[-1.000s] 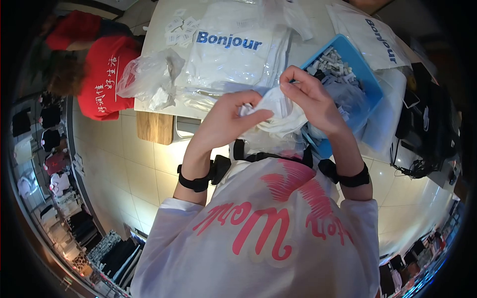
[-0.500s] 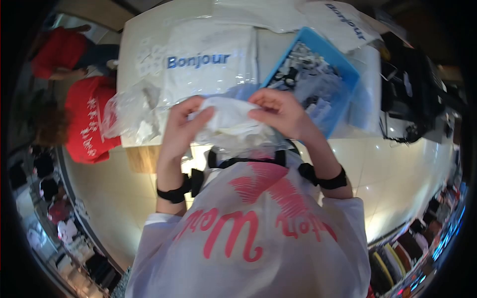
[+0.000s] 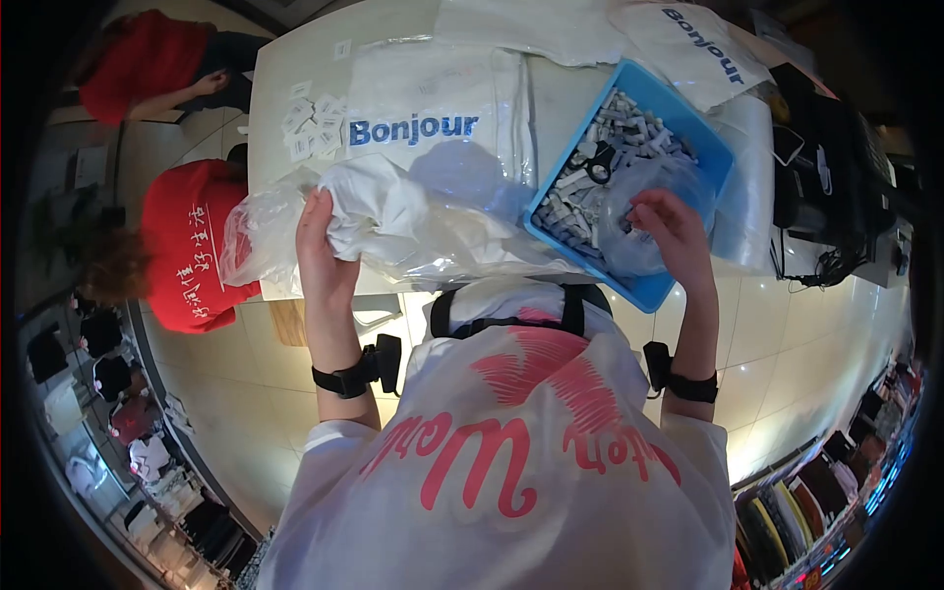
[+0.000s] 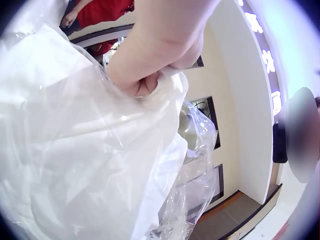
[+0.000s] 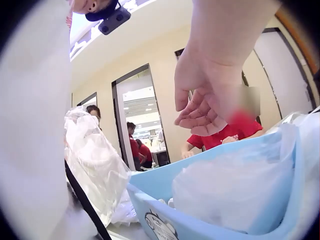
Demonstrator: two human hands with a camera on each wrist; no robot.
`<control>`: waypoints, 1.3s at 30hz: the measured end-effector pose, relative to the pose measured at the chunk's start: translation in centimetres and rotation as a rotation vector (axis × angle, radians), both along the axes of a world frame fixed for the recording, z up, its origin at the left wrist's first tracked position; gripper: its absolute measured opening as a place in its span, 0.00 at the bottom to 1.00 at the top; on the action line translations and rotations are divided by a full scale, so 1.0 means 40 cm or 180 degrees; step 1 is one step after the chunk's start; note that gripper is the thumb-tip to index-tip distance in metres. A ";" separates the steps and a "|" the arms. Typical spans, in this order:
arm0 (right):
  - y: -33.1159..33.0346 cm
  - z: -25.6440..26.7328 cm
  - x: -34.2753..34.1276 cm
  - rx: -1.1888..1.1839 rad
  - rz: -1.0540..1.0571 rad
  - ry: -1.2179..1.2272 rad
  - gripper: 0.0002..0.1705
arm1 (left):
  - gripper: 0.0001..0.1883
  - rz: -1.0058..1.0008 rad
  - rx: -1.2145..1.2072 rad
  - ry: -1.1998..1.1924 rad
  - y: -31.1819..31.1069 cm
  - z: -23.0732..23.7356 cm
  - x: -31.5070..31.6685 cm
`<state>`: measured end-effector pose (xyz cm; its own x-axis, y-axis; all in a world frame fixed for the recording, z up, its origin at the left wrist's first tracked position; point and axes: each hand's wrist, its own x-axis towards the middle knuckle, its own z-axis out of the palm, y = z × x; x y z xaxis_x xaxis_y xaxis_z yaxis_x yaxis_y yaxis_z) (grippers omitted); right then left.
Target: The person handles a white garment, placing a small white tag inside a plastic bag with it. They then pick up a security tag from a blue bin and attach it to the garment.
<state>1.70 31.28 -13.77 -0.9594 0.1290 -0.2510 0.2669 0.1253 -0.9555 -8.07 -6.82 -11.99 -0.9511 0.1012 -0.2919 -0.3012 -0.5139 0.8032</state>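
Note:
In the head view my left hand grips the edge of a bunched white garment over the near left of the table. The left wrist view shows its fingertips pressed into the white cloth, with clear plastic around it. My right hand hangs above a blue bin, its fingers loosely bent with nothing in them, as the right wrist view confirms. Inside the bin are many small white and grey pieces, black-handled scissors and a clear plastic bag just under this hand.
A bagged white "Bonjour" garment lies flat mid-table, another at the back right. Small white tags lie at the left, near a crumpled plastic bag. Black equipment with cables stands right. People in red shirts are at the left.
Both hands held the white garment together in front of the body. The right hand has let go and moved right over the bin; the left has carried the garment leftward.

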 end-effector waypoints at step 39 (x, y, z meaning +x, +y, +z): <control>-0.045 0.129 0.055 0.2051 0.0670 0.0718 0.10 | 0.16 -0.1657 -0.0600 0.1132 -0.077 -0.005 0.210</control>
